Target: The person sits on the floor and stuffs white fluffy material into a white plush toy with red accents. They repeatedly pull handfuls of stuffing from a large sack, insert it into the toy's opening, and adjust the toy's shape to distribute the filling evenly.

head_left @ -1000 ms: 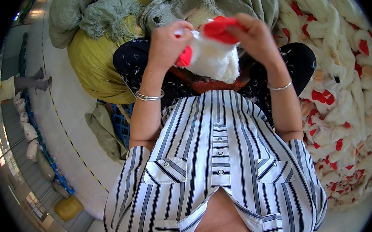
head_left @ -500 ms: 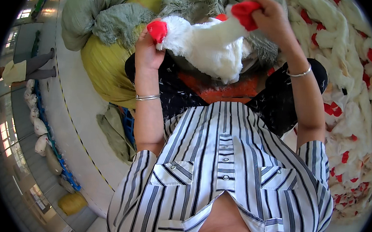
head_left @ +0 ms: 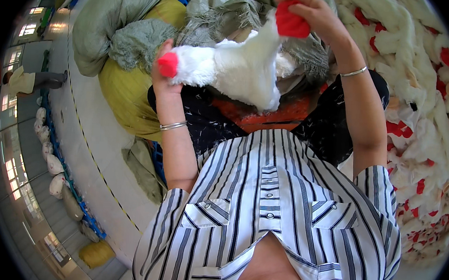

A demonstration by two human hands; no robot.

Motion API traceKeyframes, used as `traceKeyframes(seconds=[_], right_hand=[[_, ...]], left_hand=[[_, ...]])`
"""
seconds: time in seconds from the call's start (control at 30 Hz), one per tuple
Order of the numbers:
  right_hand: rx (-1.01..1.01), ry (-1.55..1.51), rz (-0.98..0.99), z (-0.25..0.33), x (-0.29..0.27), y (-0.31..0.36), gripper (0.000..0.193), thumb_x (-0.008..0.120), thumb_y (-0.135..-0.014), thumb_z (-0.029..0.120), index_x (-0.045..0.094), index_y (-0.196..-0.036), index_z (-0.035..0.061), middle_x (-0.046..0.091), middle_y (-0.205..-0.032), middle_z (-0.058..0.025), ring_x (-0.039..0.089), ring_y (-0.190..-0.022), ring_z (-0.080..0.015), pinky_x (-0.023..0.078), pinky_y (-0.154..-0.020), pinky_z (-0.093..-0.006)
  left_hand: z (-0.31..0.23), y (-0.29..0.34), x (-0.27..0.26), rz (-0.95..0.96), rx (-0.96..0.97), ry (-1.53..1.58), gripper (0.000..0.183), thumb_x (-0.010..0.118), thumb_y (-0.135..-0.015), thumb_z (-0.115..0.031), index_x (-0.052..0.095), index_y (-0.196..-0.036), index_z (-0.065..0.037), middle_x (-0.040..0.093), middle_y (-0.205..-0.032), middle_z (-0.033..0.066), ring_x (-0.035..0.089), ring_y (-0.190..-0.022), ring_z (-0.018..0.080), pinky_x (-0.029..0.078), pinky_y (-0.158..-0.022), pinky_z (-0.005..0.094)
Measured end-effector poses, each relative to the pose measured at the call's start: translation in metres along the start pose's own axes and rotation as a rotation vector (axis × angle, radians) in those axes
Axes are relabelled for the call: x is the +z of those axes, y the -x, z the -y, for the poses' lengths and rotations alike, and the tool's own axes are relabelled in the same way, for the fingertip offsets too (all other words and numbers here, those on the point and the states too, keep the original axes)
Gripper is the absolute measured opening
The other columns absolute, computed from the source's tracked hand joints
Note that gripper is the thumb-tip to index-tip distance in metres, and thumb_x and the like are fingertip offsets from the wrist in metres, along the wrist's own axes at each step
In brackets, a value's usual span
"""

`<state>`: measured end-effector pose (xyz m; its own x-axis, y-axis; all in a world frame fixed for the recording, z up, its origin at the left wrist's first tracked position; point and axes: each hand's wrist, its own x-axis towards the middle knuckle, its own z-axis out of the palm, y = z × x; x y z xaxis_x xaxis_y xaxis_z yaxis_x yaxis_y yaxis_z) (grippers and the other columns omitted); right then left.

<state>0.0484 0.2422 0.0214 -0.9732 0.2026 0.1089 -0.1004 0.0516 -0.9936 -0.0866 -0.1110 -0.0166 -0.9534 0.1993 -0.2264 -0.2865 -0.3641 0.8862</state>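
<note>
A white plush toy skin [head_left: 234, 70] with red tips stretches between my hands above my lap. My left hand [head_left: 164, 81] grips it at the left, beside a small red tip [head_left: 168, 64]; some of its fingers are behind the plush. My right hand [head_left: 319, 17], higher and farther away, pinches a larger red fabric end [head_left: 292, 20] between thumb and fingers. The lower white part hangs limp between my knees, over an orange-red surface [head_left: 273, 115].
Grey-green woven sacks [head_left: 113, 18] and a yellow-green sack [head_left: 123, 101] lie at the far left. Piled white plush pieces with red parts [head_left: 414, 101] fill the right side. At the left, a person [head_left: 23, 81] stands beyond a striped floor line [head_left: 85, 151], near a row of white bundles [head_left: 53, 164].
Both hands have shifted a little left with the plush skin, my left hand also nearer to me. The plush has turned and its larger red end shows flatter.
</note>
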Motion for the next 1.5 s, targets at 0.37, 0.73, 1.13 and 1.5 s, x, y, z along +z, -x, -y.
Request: traceKeyframes(seconds=[0.37,0.73,1.13,1.5], right_hand=[[0.023,-0.621,0.048,0.035,-0.018,0.02,0.023,0.054,-0.093,0.005,0.063,-0.114,-0.0018,0.067,-0.1,-0.0103,0.065,-0.089,-0.017,0.054,-0.077,-0.0275],[-0.421,0.36,-0.221,0.005,-0.013,0.001,0.011,0.06,-0.092,0.007,0.065,-0.087,-0.0008,0.063,-0.075,0.0011,0.055,-0.064,-0.0077,0.043,-0.057,-0.0228],[0.025,0.021,-0.169,0.036,0.012,0.01,0.018,0.07,-0.089,0.018,0.071,-0.099,0.0019,0.067,-0.08,0.0003,0.058,-0.066,-0.0061,0.047,-0.058,-0.0218],[-0.114,0.379,0.238,0.006,0.06,0.019,0.034,0.069,-0.088,0.029,0.061,-0.102,-0.0006,0.065,-0.085,-0.0082,0.06,-0.082,-0.0138,0.05,-0.074,-0.028]], left_hand=[[-0.02,-0.016,-0.034,0.043,0.023,0.278,0.041,0.054,-0.096,-0.039,0.056,-0.12,-0.005,0.062,-0.118,0.014,0.057,-0.115,0.031,0.044,-0.102,0.0522],[-0.021,-0.014,-0.014,0.062,0.044,0.216,0.045,0.047,-0.1,-0.036,0.052,-0.128,0.0,0.059,-0.127,0.0142,0.058,-0.118,0.0297,0.049,-0.099,0.0482],[-0.009,-0.004,0.016,0.139,-0.029,0.195,0.036,0.051,-0.099,-0.026,0.055,-0.125,-0.002,0.063,-0.123,0.0111,0.062,-0.111,0.0241,0.052,-0.096,0.042],[0.012,0.027,0.077,0.248,-0.061,0.104,0.028,0.057,-0.096,-0.023,0.061,-0.116,-0.003,0.067,-0.112,0.0075,0.065,-0.1,0.0184,0.055,-0.084,0.0334]])
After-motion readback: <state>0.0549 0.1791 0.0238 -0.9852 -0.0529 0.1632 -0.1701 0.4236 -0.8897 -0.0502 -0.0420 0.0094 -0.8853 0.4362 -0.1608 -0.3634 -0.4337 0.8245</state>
